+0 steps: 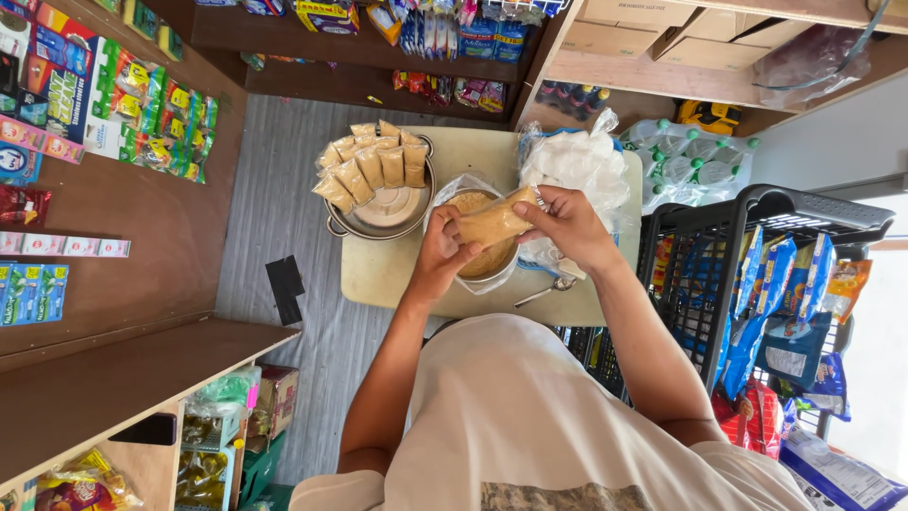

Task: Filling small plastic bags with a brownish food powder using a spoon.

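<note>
Both hands hold one small clear packet (494,223) filled with brown granules, lying sideways above a bowl. My left hand (441,255) grips its lower left end. My right hand (569,224) pinches its upper right end. Under the packet sits a bowl (492,266) lined with a clear bag and holding the same brown granules. A metal pot (391,211) to the left carries several filled packets (371,163) laid in a fan along its far rim. All of this rests on a small pale table (378,274).
A heap of empty clear bags (575,161) lies right of the bowl. A metal spoon (547,290) rests near the table's front edge. A black crate (719,274) of snack packets stands at right, bottled water (695,166) behind it, and stocked wooden shelves (142,227) at left.
</note>
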